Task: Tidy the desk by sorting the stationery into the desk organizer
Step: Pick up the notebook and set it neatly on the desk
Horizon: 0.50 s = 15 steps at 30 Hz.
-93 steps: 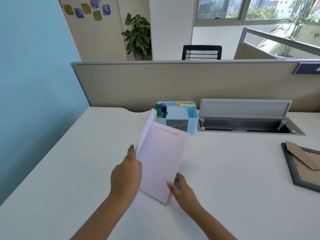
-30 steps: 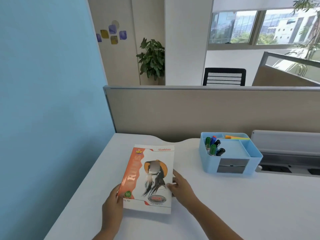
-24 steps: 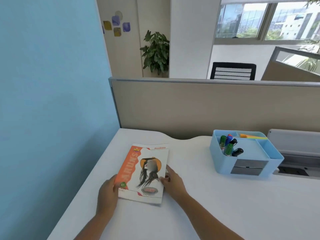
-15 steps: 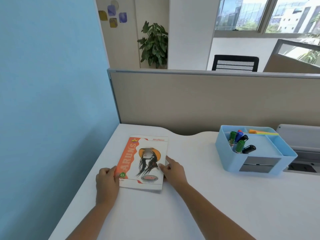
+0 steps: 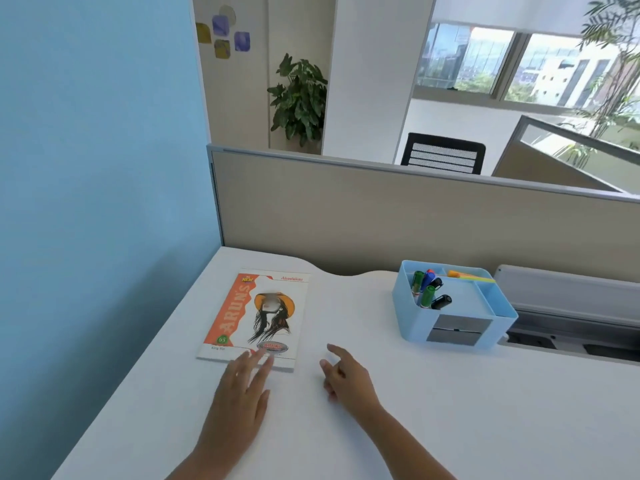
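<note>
1. White desk tucked into a corner: blue wall on the left, beige partition along the back, a potted plant and a black chair beyond it. I'll use the blue desk organizer as my reference for everything.

2. Far left of the organizer, over by the blue wall, a notebook with an orange-and-white cover lies flat and closed. Its long axis runs from the near desk edge toward the partition, spine on the wall side.

3. The left hand is left of the organizer and nearer the viewer, fingers straight and spread, gripping nothing. Its fingertips sit over the notebook's near edge; can't say for sure if they actually touch it.

4. The right hand is between the notebook and the organizer, clear of both, loosely curled with one finger poking forward. It holds nothing either.

5. The organizer stands upright near the partition with markers poking out of its front-left compartment and something orange and yellow lying along the back slot.

6. My guess: if the notebook needs another nudge, the left hand is the closer one, and the book lies straight ahead of it. For anything at the organizer, the right hand has the shorter reach.
</note>
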Available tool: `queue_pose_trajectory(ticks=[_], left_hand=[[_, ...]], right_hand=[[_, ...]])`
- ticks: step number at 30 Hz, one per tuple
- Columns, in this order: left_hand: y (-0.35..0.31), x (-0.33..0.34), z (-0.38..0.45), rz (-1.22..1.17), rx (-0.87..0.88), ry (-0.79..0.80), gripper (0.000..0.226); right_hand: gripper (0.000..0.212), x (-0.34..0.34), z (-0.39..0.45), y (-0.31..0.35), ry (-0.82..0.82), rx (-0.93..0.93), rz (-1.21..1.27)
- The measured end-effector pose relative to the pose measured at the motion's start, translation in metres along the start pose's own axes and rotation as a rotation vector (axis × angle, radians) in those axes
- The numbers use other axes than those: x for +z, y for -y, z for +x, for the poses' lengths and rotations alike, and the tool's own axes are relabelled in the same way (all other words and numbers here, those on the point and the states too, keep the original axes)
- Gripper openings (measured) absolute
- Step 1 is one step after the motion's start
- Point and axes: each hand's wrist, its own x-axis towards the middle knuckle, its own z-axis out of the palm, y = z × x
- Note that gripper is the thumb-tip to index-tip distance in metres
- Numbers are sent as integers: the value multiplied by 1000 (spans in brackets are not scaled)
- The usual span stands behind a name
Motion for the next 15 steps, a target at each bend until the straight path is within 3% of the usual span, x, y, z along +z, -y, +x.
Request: queue_pose_trajectory(ticks=[4, 8, 11, 15], left_hand=[[-92, 10, -18, -153, 151, 14, 39], [-166, -3, -23, -277, 141, 63, 43], [-214, -10, -26, -294, 114, 185, 53], [-281, -16, -27, -304, 119, 219, 38]], right_hand=[[31, -25, -49, -19, 84, -63, -22], [28, -67, -96, -39, 57, -82, -70], [25, -103, -132, -58, 44, -78, -123], [26, -156, -175, -88, 33, -109, -173]])
